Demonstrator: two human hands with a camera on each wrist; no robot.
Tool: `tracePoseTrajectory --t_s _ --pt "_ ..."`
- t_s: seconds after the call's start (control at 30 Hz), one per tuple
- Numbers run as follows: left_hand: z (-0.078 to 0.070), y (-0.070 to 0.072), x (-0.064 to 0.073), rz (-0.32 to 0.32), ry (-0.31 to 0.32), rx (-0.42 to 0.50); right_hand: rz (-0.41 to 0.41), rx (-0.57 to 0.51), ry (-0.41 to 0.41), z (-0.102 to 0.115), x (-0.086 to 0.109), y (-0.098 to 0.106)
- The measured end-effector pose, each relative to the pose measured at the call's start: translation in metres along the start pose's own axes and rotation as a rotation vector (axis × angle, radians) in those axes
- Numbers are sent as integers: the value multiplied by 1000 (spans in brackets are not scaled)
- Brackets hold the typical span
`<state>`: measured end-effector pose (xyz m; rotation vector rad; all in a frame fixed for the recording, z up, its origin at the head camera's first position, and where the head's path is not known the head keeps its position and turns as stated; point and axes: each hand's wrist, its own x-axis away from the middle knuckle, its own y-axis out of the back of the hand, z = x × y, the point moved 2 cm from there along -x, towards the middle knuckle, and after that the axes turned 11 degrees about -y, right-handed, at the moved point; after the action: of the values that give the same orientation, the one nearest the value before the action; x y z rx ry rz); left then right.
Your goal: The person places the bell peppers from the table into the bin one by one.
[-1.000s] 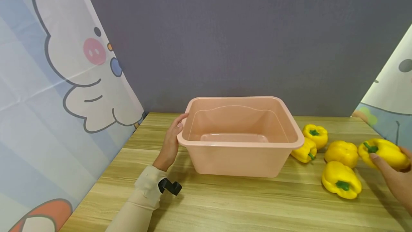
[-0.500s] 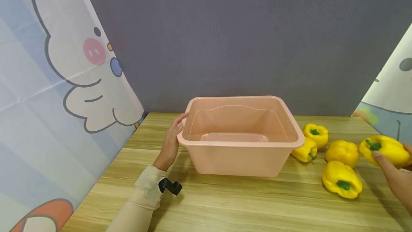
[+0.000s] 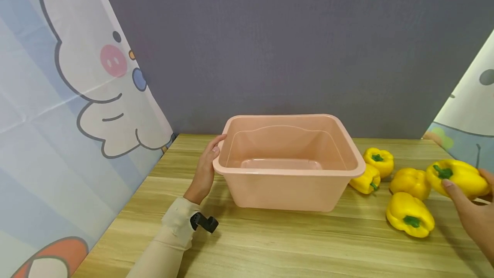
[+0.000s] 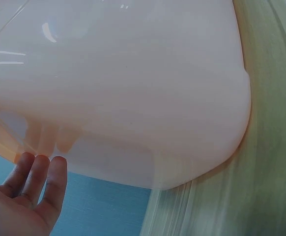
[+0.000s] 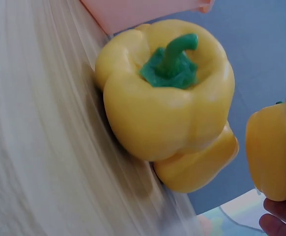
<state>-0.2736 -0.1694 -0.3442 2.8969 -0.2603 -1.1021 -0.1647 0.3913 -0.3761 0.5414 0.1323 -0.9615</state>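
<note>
My right hand (image 3: 472,216) grips a yellow bell pepper (image 3: 459,178) at the far right, thumb near its green stem. In the right wrist view the gripped bell pepper (image 5: 275,152) is held off the table. My left hand (image 3: 202,173) rests against the left side of a pink plastic basin (image 3: 283,192). In the left wrist view the fingers (image 4: 54,177) are nearly straight, their tips touching the basin wall (image 4: 148,88); the thumb is not clear there. The visible basin floor holds nothing.
Several more yellow bell peppers lie right of the basin: a front one (image 3: 410,215), one behind it (image 3: 410,183), one by the basin wall (image 3: 366,180) and a rear one (image 3: 379,162). A grey panel (image 3: 285,46) stands behind the wooden table (image 3: 270,248).
The gripped bell pepper has shifted slightly up, and a little left since half a second ago. My left hand, the basin and the other peppers have stayed in place.
</note>
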Motion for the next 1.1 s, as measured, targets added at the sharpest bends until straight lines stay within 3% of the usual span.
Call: tracePoseTrajectory --t_s 0.27,0.53,0.83,1.1 --pt "1 0 -1 -2 -1 0 80 48 -34 9 7 0" --pt "1 -1 0 -4 -1 11 153 126 17 19 13 3" --pt "1 0 0 -2 -6 11 194 63 118 22 14 1" --pt "0 -1 0 -1 -6 12 245 97 78 24 22 -1"
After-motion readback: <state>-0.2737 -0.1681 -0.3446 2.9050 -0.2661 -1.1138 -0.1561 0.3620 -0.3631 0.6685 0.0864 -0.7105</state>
